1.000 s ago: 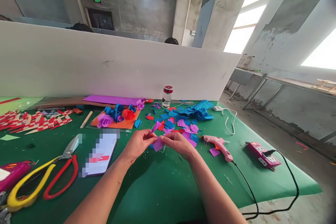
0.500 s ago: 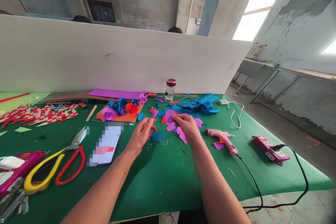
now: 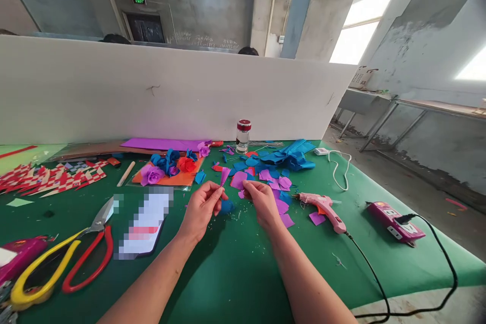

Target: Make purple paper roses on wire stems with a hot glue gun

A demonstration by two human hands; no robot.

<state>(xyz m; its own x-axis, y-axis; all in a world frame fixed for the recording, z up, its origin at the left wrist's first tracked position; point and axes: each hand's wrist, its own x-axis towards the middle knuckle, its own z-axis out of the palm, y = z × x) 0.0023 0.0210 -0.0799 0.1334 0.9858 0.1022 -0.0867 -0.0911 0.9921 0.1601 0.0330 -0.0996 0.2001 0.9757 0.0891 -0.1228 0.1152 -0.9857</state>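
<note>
My left hand (image 3: pixel 201 208) pinches a narrow purple piece of rolled paper (image 3: pixel 225 175) that sticks up from its fingertips. In my right hand (image 3: pixel 265 203), thumb and forefinger close on a rounded purple paper petal (image 3: pixel 239 180). The two hands are a short way apart above the table. Loose purple paper petals (image 3: pixel 285 183) lie just beyond and beside my right hand, mixed with blue paper pieces (image 3: pixel 240 165). A blue round piece (image 3: pixel 227 206) rests on the table between my hands.
A pink glue gun (image 3: pixel 322 207) with a black cord lies to the right, near a magenta power strip (image 3: pixel 395 221). Scissors (image 3: pixel 102 217) and a phone (image 3: pixel 146 223) lie left. Paper flowers (image 3: pixel 169 164) and a red-capped jar (image 3: pixel 243 137) stand before a white board (image 3: pixel 197 91).
My right hand has drawn the purple petal a little nearer to me, off the loose pieces. The rolled paper in my left hand now points more upright. The view has shifted slightly.
</note>
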